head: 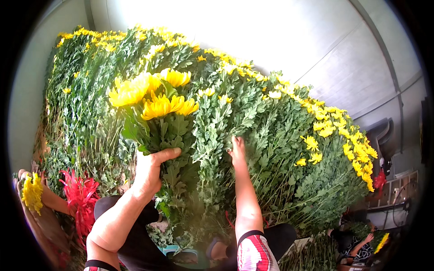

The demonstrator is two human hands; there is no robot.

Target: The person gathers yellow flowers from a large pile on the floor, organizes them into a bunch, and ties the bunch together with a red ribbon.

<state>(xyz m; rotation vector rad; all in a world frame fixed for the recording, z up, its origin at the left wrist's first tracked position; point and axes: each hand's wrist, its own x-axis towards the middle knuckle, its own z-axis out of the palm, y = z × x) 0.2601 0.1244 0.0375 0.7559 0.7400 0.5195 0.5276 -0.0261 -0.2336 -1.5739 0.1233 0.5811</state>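
Note:
My left hand (152, 166) is closed around the leafy stems of a bunch of yellow chrysanthemums (156, 93). The bunch stands upright, its large blooms level and close to me. To the right, my right hand (238, 150) reaches into a big pile of cut chrysanthemums (271, 135). Its fingers touch the leaves around a stem; part of the hand is hidden, and whether it grips the stem is unclear. Most stems in the pile point toward me, with yellow flower heads along the far edge.
Red ribbon strips (81, 200) hang at the left, near another person's arm (56, 198) and a yellow flower bunch (32, 193). A teal plastic stool (176, 250) is low between my legs. Another person (359, 247) handles flowers at the lower right. A pale wall (332, 44) rises behind the pile.

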